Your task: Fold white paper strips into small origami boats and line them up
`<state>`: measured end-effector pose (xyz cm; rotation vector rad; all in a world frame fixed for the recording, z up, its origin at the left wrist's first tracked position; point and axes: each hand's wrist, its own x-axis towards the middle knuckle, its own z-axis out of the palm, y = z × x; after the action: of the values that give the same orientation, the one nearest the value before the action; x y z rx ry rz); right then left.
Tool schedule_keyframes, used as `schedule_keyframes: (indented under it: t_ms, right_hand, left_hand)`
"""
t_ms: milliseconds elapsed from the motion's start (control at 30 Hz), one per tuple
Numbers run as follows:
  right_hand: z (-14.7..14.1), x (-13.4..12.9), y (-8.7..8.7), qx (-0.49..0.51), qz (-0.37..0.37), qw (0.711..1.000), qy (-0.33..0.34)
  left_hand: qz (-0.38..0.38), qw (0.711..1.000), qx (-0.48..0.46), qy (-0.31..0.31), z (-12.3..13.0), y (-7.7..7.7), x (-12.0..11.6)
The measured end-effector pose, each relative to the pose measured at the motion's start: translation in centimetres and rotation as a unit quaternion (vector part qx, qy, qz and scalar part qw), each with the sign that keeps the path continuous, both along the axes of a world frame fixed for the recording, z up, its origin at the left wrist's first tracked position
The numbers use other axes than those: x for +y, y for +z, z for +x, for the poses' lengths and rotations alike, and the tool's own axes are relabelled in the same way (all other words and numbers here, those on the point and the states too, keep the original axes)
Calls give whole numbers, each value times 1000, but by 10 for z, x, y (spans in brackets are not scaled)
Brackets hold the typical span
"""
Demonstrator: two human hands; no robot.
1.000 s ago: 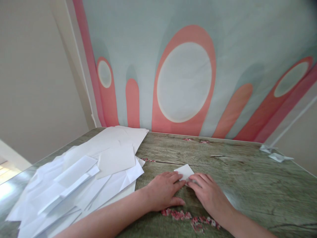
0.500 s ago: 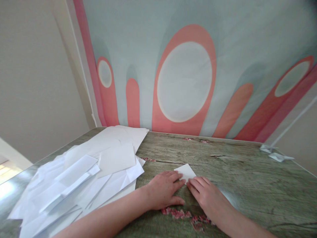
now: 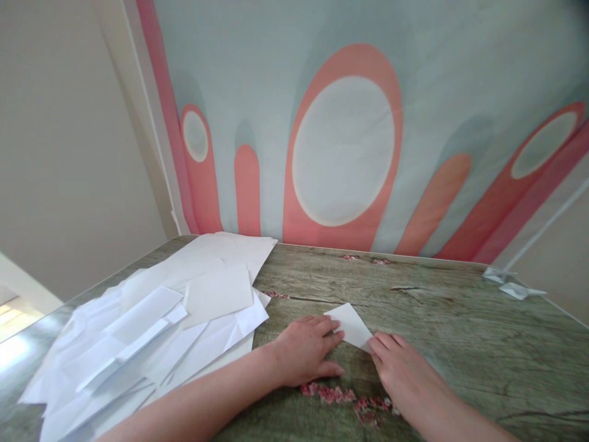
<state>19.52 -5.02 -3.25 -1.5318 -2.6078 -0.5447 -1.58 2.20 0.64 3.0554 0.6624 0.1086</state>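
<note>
A small white folded paper (image 3: pixel 352 324) lies flat on the table between my two hands. My left hand (image 3: pixel 306 348) rests at its left edge, fingertips pressing it down, the thumb spread apart on the wood. At the paper's right corner is my right hand (image 3: pixel 405 368), its fingers drawn together on that corner. The right thumb is hidden under the hand.
A heap of loose white paper sheets (image 3: pixel 216 294), some folded, covers the left of the wood-patterned table (image 3: pixel 451 331). Two small folded white papers (image 3: pixel 519 291) lie near the far right edge. A backdrop with coral shapes (image 3: pixel 271 73) stands behind the table.
My right hand has slid to the right along the paper's lower edge to its right corner, uncovering more of the paper. My left hand has barely moved.
</note>
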Motion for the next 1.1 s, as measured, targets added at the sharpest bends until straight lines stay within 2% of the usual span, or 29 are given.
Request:
schedule_keyframes:
  t_ms: [133,233,367,467,767,1100]
  right_hand:
    - [7,0,-1,13,-2,1000,-12]
    - [10,3,5,35,12,999,-10]
    - [4,6,12,74,54,996,-14]
    - [-2,7,9,95,78,992,0]
    - [-3,11,-11,28,83,996,13]
    - [-3,13,-7,7,84,996,30]
  left_hand:
    - [-2,1000,-7,-1,-1,-3,1]
    - [-5,1000,-13,-3,-1,-6,2]
    - [-2,1000,-19,-4,-1,-7,2]
    - [5,1000,-24,0,1,-6,0]
    - [24,999,-27,17,4,-4,-3]
    - [40,999,-7,20,10,0,-9]
